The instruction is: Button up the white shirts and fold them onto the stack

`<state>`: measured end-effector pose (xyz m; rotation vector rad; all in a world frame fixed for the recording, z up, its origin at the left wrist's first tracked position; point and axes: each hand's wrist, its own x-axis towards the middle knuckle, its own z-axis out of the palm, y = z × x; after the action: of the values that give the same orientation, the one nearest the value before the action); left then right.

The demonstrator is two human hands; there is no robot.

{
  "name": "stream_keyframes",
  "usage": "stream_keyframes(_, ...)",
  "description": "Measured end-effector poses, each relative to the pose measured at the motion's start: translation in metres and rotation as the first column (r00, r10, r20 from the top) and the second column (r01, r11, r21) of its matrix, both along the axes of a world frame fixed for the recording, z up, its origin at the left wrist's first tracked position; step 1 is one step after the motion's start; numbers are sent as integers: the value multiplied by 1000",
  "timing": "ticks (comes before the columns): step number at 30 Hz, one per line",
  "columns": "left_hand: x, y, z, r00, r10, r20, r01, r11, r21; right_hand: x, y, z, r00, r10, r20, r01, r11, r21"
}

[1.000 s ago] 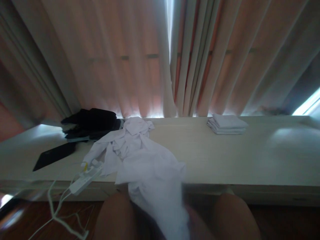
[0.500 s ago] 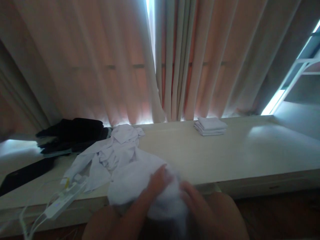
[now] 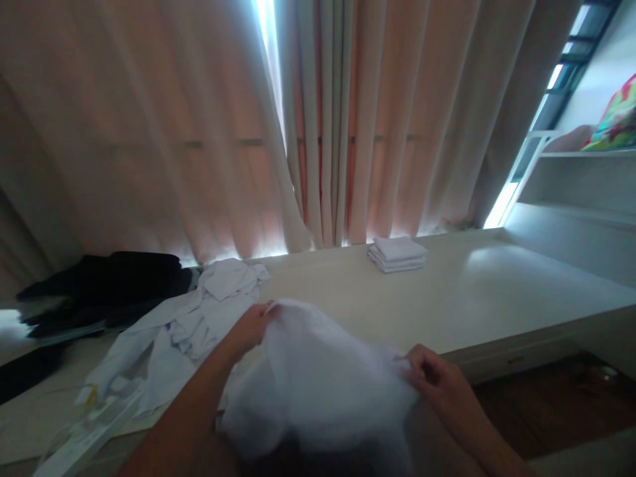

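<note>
Both hands on one white cloth (image 3: 318,377), held out between them over the near edge of the surface (image 3: 497,298), lower part sagging toward the lap and blurred

Left hand (image 3: 251,328): fingers closed, pinching the cloth's upper left corner, forearm running in from bottom left

Right hand (image 3: 432,374): fingers curled, pinching the cloth's right edge, a bit lower than the left hand

Cloth is bunched in the middle, not flat. Whether any of it rests on the surface, cannot tell

Around it:
- crumpled white garments (image 3: 189,324) heaped on the surface just left of the left hand, touching or nearly touching the held cloth
- dark clothes pile (image 3: 109,285) further left, at the back against the curtain (image 3: 199,132)
- white power strip (image 3: 87,437) at the near left edge of the surface, partly under the white heap, blurred
- folded white stack (image 3: 397,254) at the back of the surface by the curtain, well apart from both hands
- shelf (image 3: 586,156) top right carrying something colourful (image 3: 616,119)
</note>
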<state>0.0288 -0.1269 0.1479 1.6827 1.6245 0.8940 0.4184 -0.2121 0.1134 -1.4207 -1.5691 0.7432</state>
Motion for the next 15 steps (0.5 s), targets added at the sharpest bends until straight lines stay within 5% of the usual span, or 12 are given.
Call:
stream_keyframes(3,-28,-18,53,981,144,128,-158,982,104,12,30,22,995,-38,-96,42,998,50)
stream_keyframes(6,-45,-31,86,926,139,351,-158,987,27,18,59,51,959,-108,-262,118,993,21)
stream_keyframes(9,-55,-31,102,821,97,562,-125,992,12,17,89,83,861,-31,-507,70,996,59)
stream_keyframes(12,-55,-19,108,736,140,662,-278,955,107,6,121,113,743,133,-656,8,978,208)
stream_keyframes(15,-48,-4,111,711,195,676,-398,904,158,-10,156,135,735,158,-659,47,958,282)
